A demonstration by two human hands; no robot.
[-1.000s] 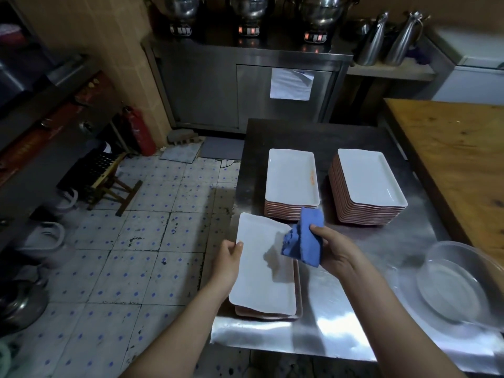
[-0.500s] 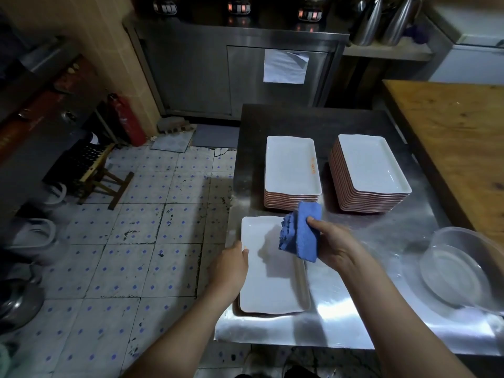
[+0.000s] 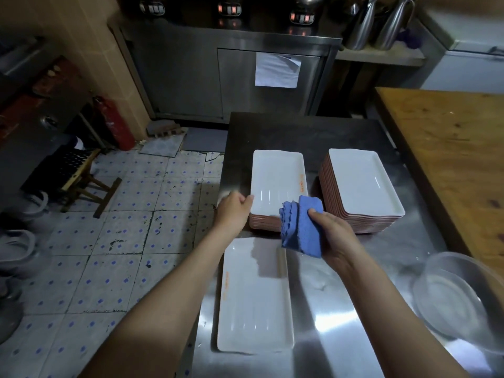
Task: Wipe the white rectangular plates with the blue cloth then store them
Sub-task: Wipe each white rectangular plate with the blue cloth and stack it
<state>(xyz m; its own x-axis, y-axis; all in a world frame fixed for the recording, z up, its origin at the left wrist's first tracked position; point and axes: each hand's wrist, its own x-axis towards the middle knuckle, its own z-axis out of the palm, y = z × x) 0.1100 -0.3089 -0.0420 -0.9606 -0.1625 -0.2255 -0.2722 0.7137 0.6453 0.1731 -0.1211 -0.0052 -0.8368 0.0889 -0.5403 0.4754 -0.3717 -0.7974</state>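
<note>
A white rectangular plate (image 3: 255,309) is lying flat at the steel desk's (image 3: 327,309) near-left edge. Just beyond, the right hand (image 3: 331,233) is clutching the folded blue cloth (image 3: 301,226) in curled fingers. The left hand (image 3: 233,211) is gripping the near-left rim of the plate stack (image 3: 276,181). A taller stack (image 3: 362,184) is standing beside it.

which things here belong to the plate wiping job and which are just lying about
Job: folded blue cloth in right hand; left hand gripping left stack of white rectangular plates; right plate stack; near white plate.
Lying about: clear round bowl; red fire extinguisher; wooden stool; steel jugs.
</note>
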